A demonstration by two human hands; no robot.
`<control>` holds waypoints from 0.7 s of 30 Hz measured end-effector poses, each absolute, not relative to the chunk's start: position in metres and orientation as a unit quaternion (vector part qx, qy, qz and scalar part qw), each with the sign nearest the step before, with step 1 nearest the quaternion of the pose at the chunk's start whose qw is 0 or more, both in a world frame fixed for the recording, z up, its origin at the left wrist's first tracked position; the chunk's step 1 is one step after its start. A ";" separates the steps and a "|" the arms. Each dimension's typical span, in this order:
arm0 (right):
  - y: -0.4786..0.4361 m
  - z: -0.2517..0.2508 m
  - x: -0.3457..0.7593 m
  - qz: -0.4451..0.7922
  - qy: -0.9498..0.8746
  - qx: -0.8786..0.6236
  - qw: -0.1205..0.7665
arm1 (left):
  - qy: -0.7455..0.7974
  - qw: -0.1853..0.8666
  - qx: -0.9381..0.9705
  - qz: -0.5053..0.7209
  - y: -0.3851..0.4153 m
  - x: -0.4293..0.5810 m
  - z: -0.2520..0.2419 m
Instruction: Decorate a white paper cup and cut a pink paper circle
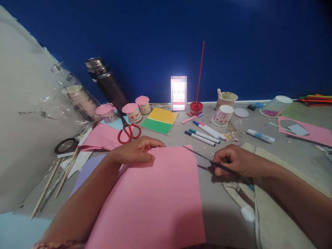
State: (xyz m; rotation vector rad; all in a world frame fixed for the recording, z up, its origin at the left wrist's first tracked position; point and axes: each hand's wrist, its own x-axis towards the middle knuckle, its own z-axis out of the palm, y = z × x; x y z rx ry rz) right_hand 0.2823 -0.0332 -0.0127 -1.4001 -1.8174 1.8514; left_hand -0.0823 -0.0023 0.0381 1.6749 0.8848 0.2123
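Observation:
A large sheet of pink paper (155, 197) spreads across the front middle. My left hand (137, 150) grips its far left edge, the thumb on top and the fingers mostly behind. My right hand (230, 160) is closed around a pair of thin black-handled scissors (219, 165). Their blades point left and lie at the paper's far right corner, which looks cut to a slant. My fingers partly hide the handles.
Red-handled scissors (129, 134) and pink-roofed paper cups (132, 112) sit beyond my left hand. Several markers (204, 136), a decorated white cup (222, 116) and a glue tube (260, 136) lie farther right. Beige cloth (280, 207) lies under my right forearm; a dark flask (106, 81) leans at the back.

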 end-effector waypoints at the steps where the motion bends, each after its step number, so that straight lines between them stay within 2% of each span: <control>1: -0.032 -0.014 0.284 0.621 -0.622 -0.467 0.099 | 0.378 0.582 0.714 0.091 -0.001 -0.082 0.039; 6: -0.026 -0.023 0.300 0.630 -0.612 -0.473 0.071 | 0.382 0.589 0.711 0.049 0.009 -0.075 0.050; 10: -0.021 -0.023 0.304 0.616 -0.611 -0.486 0.104 | 0.380 0.575 0.725 -0.004 0.022 -0.067 0.063; 16: -0.025 -0.018 0.282 0.641 -0.532 -0.465 0.300 | 0.353 0.548 0.753 -0.090 0.042 -0.040 0.079; 21: -0.030 -0.017 0.274 0.593 -0.548 -0.446 0.386 | 0.284 0.450 0.829 -0.175 0.046 0.006 0.087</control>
